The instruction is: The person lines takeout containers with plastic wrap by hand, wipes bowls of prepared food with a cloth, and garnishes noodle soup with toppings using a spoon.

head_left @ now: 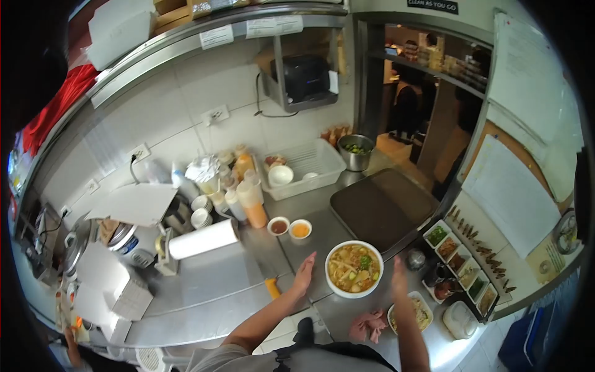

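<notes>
A white bowl (330, 286) of soup, with broth, chunks and chopped greens on top, sits on the steel counter between my two hands. My left hand (304, 274) is held to the left of the bowl, fingers stretched out and a gap between hand and rim. On the other side, my right hand (400, 279) is also open and upright, close to the rim but apparently not touching it. Under my right forearm is a second dish (419, 315) with pale food, partly hidden. A crumpled pink cloth (368, 326) lies beside that dish.
Two sauce cups, one brown (278, 225) and one orange (300, 229), stand behind the bowl. A dark tray (384, 204) lies beyond it. Garnish containers (460, 259) line the right. Squeeze bottles (251, 204), a paper roll (203, 239) and a yellow-orange handle (273, 287) are left.
</notes>
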